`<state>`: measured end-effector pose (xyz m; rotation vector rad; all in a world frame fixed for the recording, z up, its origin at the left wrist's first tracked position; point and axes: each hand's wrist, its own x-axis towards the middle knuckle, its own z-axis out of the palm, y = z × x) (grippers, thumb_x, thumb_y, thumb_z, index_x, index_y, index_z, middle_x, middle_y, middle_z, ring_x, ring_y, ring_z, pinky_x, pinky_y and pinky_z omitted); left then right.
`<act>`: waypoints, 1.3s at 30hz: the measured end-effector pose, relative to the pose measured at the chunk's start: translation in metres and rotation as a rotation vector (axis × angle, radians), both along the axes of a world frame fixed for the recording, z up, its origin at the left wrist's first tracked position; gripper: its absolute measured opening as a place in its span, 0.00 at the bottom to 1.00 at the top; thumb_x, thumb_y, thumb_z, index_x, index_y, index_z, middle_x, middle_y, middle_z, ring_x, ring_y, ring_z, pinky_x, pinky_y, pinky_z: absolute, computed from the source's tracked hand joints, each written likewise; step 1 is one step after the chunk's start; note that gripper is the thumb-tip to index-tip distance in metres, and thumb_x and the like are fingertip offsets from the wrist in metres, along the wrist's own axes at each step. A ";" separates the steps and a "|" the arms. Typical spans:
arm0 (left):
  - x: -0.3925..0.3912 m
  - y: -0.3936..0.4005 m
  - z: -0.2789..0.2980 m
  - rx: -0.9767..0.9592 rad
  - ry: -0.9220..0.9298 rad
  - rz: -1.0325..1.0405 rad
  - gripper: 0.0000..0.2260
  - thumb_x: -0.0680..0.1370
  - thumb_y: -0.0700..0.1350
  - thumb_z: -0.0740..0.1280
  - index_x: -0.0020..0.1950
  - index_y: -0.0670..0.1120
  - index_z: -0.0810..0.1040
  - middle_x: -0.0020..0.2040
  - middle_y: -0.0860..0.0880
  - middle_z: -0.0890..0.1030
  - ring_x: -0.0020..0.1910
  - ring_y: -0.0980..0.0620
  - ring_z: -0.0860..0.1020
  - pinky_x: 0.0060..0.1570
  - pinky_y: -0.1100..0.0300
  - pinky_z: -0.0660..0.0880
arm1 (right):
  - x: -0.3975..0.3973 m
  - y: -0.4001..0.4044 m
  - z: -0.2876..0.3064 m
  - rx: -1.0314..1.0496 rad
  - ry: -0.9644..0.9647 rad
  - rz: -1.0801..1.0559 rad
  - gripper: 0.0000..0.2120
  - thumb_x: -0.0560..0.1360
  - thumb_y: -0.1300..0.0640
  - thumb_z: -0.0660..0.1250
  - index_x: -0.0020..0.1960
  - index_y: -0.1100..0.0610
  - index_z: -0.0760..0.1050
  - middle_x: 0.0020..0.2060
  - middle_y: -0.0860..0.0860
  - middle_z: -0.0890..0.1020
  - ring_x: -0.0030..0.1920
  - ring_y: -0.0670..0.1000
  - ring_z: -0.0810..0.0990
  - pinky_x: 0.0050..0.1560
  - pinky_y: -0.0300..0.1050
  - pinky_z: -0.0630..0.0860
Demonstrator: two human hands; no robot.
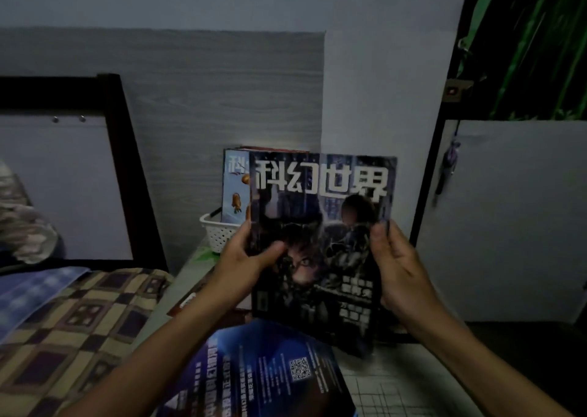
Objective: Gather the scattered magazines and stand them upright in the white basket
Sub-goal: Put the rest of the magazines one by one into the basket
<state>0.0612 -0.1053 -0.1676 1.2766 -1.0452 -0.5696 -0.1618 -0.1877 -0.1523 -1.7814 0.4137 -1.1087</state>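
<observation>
Down at the bottom, closest in, a blue magazine (263,372) lies flat with a QR code showing on its cover, resting on a pale gridded surface (397,391). Left of it spreads a checked quilt (73,318) in brown and cream squares.

Up a step, both hands are on the dark magazine (320,245) — it is held upright in the air, cover facing the camera, big white title characters across the top reading mirrored. The left hand (244,264) grips its left edge, thumb pressed across the cover and fingers curled behind. The right hand (397,267) holds the right edge, thumb on the front and fingers wrapped round the back. Both are clamped on that one magazine.

Just behind the left hand peeks another magazine (187,300) lying flat, reddish edge showing, mostly hidden.

Further back sits the white basket (219,232), latticed sides, against the grey wood-grain panel (222,99). A light-blue magazine (235,188) already stands upright in it, with a red-topped one (276,150) just behind — the held magazine overlaps both from the front.

Far left, a dark bed frame (127,150); far right, a white door (508,219) and green bamboo-print curtain (533,45).
</observation>
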 end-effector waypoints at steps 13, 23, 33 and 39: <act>0.074 0.003 0.014 0.001 -0.240 0.293 0.15 0.77 0.32 0.67 0.63 0.41 0.79 0.47 0.47 0.84 0.44 0.55 0.81 0.45 0.68 0.78 | 0.073 -0.037 -0.006 -0.016 0.175 -0.161 0.08 0.81 0.59 0.61 0.53 0.46 0.74 0.34 0.53 0.83 0.29 0.52 0.82 0.27 0.45 0.77; 0.176 -0.115 0.060 -0.089 -0.253 0.426 0.11 0.77 0.38 0.70 0.55 0.53 0.83 0.45 0.58 0.84 0.47 0.53 0.84 0.55 0.49 0.81 | 0.184 -0.148 0.046 0.139 -0.046 -0.317 0.02 0.77 0.61 0.68 0.47 0.57 0.78 0.40 0.54 0.84 0.35 0.51 0.84 0.36 0.41 0.82; 0.211 -0.150 -0.017 0.160 -0.232 0.465 0.12 0.77 0.39 0.70 0.60 0.46 0.82 0.51 0.45 0.85 0.49 0.46 0.83 0.54 0.47 0.81 | 0.224 -0.184 -0.036 0.240 0.134 -0.403 0.09 0.75 0.62 0.71 0.39 0.53 0.74 0.38 0.53 0.81 0.32 0.51 0.83 0.37 0.45 0.82; 0.168 -0.098 -0.055 0.264 -0.381 0.617 0.16 0.74 0.47 0.71 0.60 0.52 0.72 0.60 0.46 0.75 0.57 0.45 0.76 0.56 0.46 0.76 | 0.183 -0.177 -0.062 0.000 0.226 -0.525 0.07 0.74 0.54 0.71 0.44 0.48 0.73 0.39 0.45 0.79 0.39 0.47 0.79 0.35 0.38 0.72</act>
